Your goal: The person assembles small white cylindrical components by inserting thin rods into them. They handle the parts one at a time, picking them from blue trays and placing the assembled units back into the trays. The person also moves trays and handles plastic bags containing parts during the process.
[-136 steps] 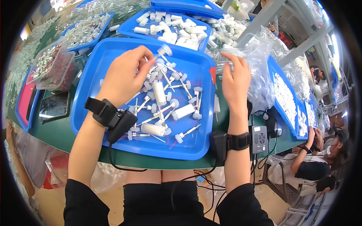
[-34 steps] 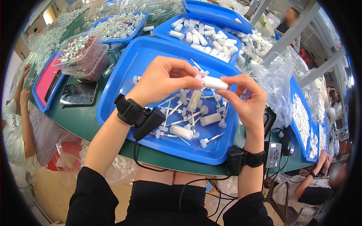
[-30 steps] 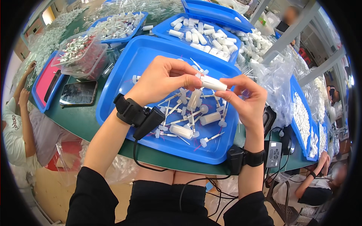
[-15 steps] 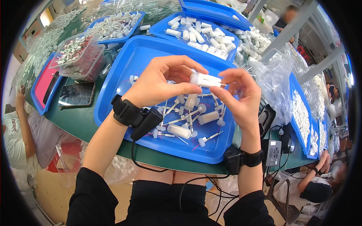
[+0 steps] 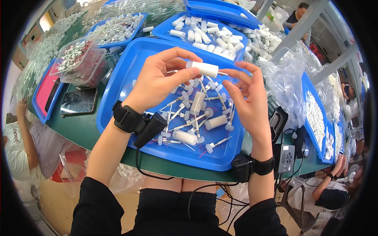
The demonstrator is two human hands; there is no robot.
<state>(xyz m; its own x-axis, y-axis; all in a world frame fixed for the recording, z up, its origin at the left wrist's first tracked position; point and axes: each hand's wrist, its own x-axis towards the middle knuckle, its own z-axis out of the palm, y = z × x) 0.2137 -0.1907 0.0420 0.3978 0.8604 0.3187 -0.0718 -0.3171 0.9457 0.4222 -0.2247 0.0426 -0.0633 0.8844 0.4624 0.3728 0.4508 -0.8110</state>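
Observation:
My left hand [image 5: 151, 80] is closed, its thumb and fingers pinching the capped left end of a white cylinder [image 5: 206, 69]. The cylinder lies nearly level above the tray, and a thin rod [image 5: 223, 74] sticks out of its right end. Beside that rod is my right hand [image 5: 254, 94], fingers apart and curved; whether a fingertip touches the rod I cannot tell. Below both hands, the large blue tray [image 5: 111, 92] contains several thin-stemmed parts with translucent discs [image 5: 209, 148] and pink threads. Among them lie three cream-white cylinders, one [image 5: 185, 137] near the front.
Behind stands a blue tray of white cylinders [image 5: 202, 37]; another at the back left holds small white parts [image 5: 118, 29]. Clear plastic boxes [image 5: 80, 65] and a phone [image 5: 78, 101] are on the left. Plastic bags [image 5: 285, 86] and a grey power box [image 5: 284, 158] with cables sit right.
My left hand has carried the white cylinder up and slightly left. It has turned in the grip, showing a smooth side. My right fingers have drawn away from the cylinder's end and spread.

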